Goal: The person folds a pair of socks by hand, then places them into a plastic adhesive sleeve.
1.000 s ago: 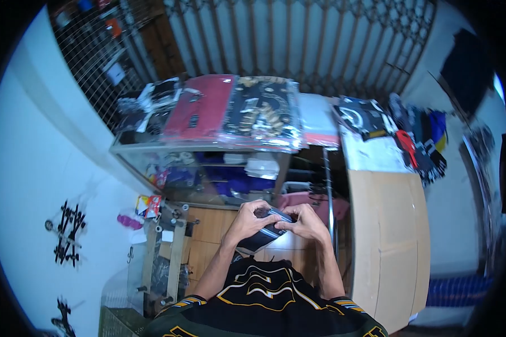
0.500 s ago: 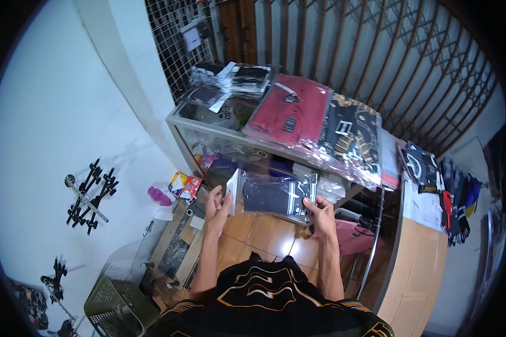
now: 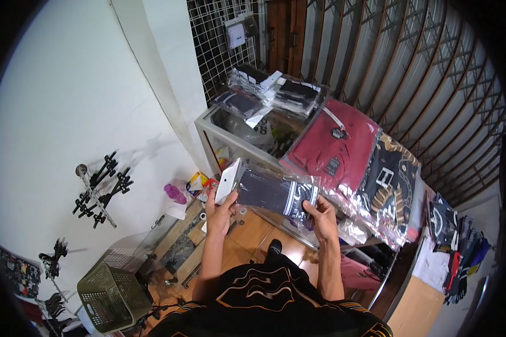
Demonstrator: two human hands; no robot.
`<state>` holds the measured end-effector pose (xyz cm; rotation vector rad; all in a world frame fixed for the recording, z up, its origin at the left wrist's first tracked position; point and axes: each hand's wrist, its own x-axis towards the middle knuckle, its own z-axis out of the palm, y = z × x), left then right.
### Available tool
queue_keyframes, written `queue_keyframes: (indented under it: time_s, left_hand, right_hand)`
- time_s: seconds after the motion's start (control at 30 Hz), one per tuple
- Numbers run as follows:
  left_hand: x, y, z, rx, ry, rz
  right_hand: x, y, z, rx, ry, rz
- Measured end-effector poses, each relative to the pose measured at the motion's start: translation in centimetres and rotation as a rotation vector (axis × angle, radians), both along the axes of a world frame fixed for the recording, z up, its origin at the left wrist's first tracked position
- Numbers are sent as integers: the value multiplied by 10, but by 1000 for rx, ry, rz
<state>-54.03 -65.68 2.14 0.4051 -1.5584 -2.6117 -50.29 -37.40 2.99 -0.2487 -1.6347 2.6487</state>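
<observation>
Between my two hands is a clear plastic packet (image 3: 264,192) with a folded dark cloth item inside, marked with white stripes at its right end. A white card header (image 3: 228,181) with a small hole stands up at the packet's left end. My left hand (image 3: 220,213) pinches the packet at that header, thumb on the near side. At the striped end my right hand (image 3: 321,218) grips it, thumb on top and fingers beneath. The packet is held in the air, in front of a glass display case (image 3: 211,132).
Plastic-packed clothes lie on the case: a stack of dark packets (image 3: 298,95), a red shirt (image 3: 343,143) and a black patterned garment (image 3: 389,180). A green basket (image 3: 115,297) is at lower left. Black racks (image 3: 104,191) hang on the white wall. A folding metal gate (image 3: 376,56) stands behind.
My view has turned and moved toward the case, and a dark shoe now shows on the floor. My left fingers have closed in on the header end. The right hand keeps its grip.
</observation>
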Motion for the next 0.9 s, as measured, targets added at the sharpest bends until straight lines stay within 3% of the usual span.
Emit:
queue_keyframes:
  time_s: [0.2,0.33,0.4,0.47,0.53,0.6,0.67,0.8,0.9]
  left_hand:
    - [-65,20,8,23,70,157]
    - [-97,35,15,-188,146,287]
    - [-115,39,16,-260,257,252]
    - [-139,37,8,-295,279,226]
    - [-167,28,-7,-421,210,30]
    - [-193,33,-11,-384,220,35]
    - [-218,32,-10,-493,159,-69]
    - [-277,27,-28,-551,279,-168]
    - [-312,20,-38,-646,408,-188]
  right_hand:
    - [-61,-8,13,95,76,-123]
    - [-89,-15,31,264,141,-207]
    - [-105,-17,33,185,169,-237]
    - [-118,-9,31,423,133,-151]
    - [-140,-14,21,299,195,-213]
    - [-158,-11,24,543,184,-169]
    - [-173,-13,32,563,135,-156]
    - [-210,-21,37,575,29,-130]
    - [-245,-19,17,723,16,-123]
